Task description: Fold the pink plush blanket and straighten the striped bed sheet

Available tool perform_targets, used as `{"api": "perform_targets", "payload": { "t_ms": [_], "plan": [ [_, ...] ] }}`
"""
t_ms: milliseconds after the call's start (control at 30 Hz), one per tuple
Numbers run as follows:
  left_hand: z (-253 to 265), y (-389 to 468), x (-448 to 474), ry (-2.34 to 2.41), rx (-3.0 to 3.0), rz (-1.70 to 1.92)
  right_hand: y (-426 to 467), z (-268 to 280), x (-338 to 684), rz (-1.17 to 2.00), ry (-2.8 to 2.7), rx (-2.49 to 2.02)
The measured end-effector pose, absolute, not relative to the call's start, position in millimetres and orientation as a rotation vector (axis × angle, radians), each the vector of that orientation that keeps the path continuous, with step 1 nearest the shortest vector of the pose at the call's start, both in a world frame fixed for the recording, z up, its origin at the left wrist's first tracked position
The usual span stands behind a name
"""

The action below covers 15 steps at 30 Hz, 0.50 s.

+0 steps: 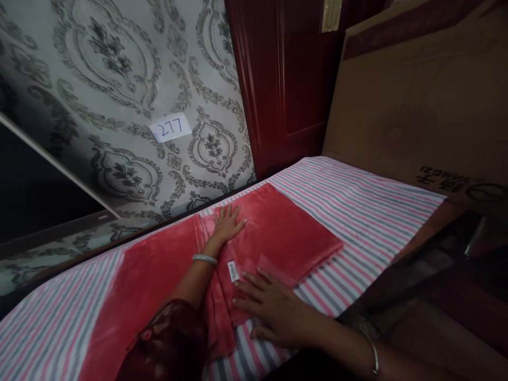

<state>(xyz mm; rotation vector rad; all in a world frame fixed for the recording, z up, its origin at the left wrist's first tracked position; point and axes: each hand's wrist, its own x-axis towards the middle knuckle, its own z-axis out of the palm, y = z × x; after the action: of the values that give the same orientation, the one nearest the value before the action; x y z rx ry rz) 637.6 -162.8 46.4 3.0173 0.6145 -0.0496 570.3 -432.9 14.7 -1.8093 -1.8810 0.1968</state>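
Spreading its fingers wide, the person's bare R hand (275, 307), slightly blurred, hovers over or touches (can't tell) the folded red plush cloth's (293, 227) near edge, by a small white barcode tag (233, 271). Bare L hand (227, 226): palm down, fingers wide, on same cloth; dark-red sleeve (166, 338) hides part, bottom cut off. Underneath: pink/grey/white striped cloth (357, 211). Beyond, R: big brown cardboard box (397, 106), cut off, contents hidden; glossy dark-red door (296, 69); grey damask wallpaper (115, 58).

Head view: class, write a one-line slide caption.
Left hand resting on red fabric, right hand beside its barcode label, striped cloth beneath.
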Motion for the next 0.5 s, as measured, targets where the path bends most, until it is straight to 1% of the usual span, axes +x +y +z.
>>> {"api": "perform_targets", "payload": {
  "t_ms": [133, 167, 233, 333, 400, 433, 500],
  "plan": [
    [62.5, -164.3, 639.6, 0.612, 2.967, -0.129, -447.8, 24.6, 563.9, 0.303, -1.906, -1.672],
    [67.6, -167.9, 637.2, 0.617, 2.96, -0.148, -453.9, 28.4, 568.2, 0.295, -1.894, -1.636],
    [76.4, -180.2, 625.3, 0.575, 2.966, -0.153, -469.3, 35.1, 587.5, 0.173, -1.783, -1.632],
    [81.3, -208.4, 588.1, 0.28, 2.995, -0.088, -495.5, 38.1, 641.8, -0.158, -1.404, -1.779],
    [77.3, -228.7, 555.6, 0.046, 2.987, -0.043, -509.7, 33.6, 685.9, -0.287, -1.118, -1.911],
    [73.3, -237.5, 539.6, -0.033, 2.979, -0.03, -514.8, 29.8, 706.7, -0.291, -0.999, -1.984],
    [62.4, -250.5, 512.2, -0.113, 2.964, -0.015, -520.7, 21.1, 740.7, -0.156, -0.802, -2.109]
  ]
}}
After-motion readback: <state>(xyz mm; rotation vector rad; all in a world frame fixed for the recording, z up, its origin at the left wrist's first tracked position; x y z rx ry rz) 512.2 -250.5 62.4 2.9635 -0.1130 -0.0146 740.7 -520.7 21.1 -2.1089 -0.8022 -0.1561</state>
